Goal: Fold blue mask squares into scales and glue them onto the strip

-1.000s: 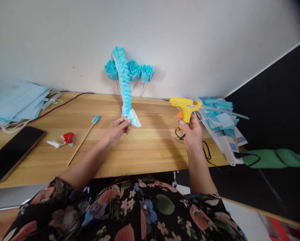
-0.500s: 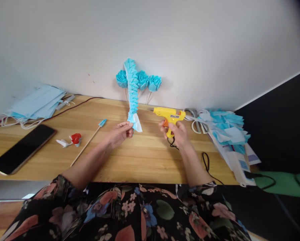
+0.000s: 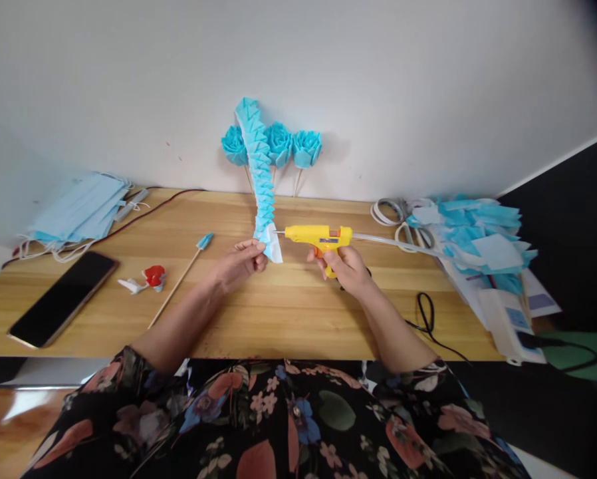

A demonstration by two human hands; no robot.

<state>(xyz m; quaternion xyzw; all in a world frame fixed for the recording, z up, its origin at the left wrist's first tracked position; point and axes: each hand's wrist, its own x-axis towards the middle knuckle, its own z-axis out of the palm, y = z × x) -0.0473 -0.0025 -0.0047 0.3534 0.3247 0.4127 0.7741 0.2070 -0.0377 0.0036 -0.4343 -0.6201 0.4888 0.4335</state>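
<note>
My left hand (image 3: 246, 259) pinches the lower end of a pleated light-blue strip (image 3: 259, 166), which stands up with its top leaning left. The strip's bottom end shows a white flap. In my right hand (image 3: 346, 267) is a yellow glue gun (image 3: 318, 236), its nozzle pointing left at the white flap; whether it touches I cannot tell. A clear glue stick (image 3: 393, 239) sticks out of the gun's back. Left of my left hand lies a thin wooden stick (image 3: 179, 283) with a blue folded tip (image 3: 205, 241).
Several blue flowers (image 3: 307, 148) on sticks lean against the wall. Face masks (image 3: 82, 207), a phone (image 3: 64, 299) and a red-and-white crumpled piece (image 3: 153, 277) lie left. Right are tape (image 3: 387, 211), scissors (image 3: 407, 236), blue pieces (image 3: 478, 229), a white power strip (image 3: 508, 326) and a black cord (image 3: 431, 319).
My right hand has brought the glue gun left, so its nozzle is now at the strip's white end. My left hand keeps its pinch. The whole view has shifted slightly.
</note>
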